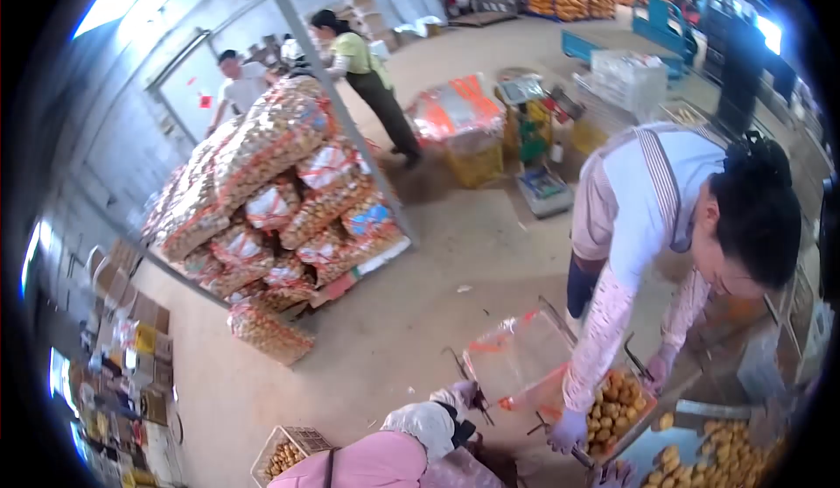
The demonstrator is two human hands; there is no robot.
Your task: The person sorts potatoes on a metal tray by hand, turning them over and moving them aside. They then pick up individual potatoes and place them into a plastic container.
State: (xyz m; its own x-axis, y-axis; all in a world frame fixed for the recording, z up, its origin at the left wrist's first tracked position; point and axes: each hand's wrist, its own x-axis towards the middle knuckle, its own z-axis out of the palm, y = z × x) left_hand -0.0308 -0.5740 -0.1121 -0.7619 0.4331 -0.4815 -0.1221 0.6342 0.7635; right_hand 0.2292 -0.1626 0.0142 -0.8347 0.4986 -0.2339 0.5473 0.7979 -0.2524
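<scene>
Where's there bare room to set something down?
The floor is bare between the stacked sacks and the clear plastic; another patch, small scrap aside, lies between the sacks and scale. Lower right is crowded: filled container, loose produce.

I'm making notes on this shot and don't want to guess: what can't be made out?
All in the head view:
- Gloved hand at the bottom: cut off by the picture's edge; whose it is and its grip can't be told.
- Potato pile: its near end is cut off by the bottom edge.
- Scale: any figures are too small to read.
- Stacked sacks: the front ones hide those behind.
</scene>
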